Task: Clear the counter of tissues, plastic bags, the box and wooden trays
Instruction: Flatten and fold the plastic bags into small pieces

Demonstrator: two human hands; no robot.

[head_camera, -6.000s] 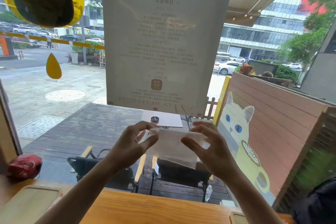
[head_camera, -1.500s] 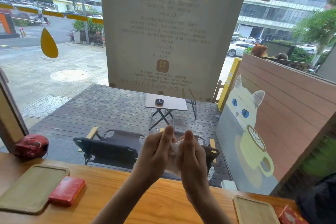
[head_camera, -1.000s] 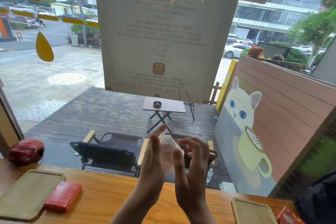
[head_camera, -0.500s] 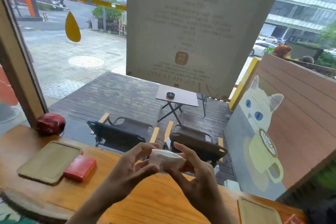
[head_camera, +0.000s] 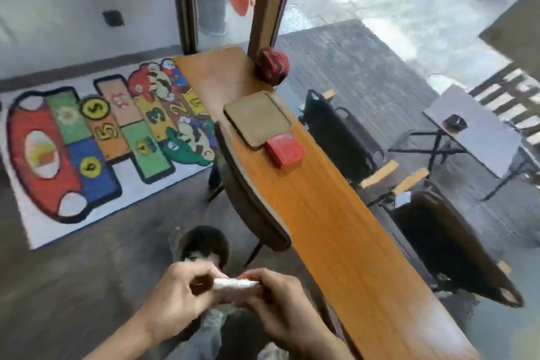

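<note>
Near the bottom of the view, low and left of the counter [head_camera: 336, 219], we are holding a folded white tissue [head_camera: 233, 283] between both hands above the floor. Our left hand [head_camera: 178, 298] is curling its fingers around the tissue's left end, and our right hand [head_camera: 277, 307] is pinching the right end, so the tissue is lying squeezed flat between them. The picture is blurred, so we are not making out the single fingers clearly.

Farther along the long orange wooden counter, a wooden tray [head_camera: 257, 118] is lying flat, and a red box [head_camera: 285, 150] is sitting just beside its near right corner, seemingly touching it. At the far end of the counter, against the window frame, a round dark red object [head_camera: 273, 66] is resting; we cannot tell what it is.

Left of the counter, a wooden chair [head_camera: 248, 196] is standing close against its edge, and a dark round stool [head_camera: 204, 245] is showing just beyond our hands. On the floor to the far left, a colourful rug [head_camera: 96, 137] with numbers is lying spread out. Through the glass on the right, dark folding chairs [head_camera: 339, 131] and a small grey table [head_camera: 479, 131] are standing on the deck outside.
</note>
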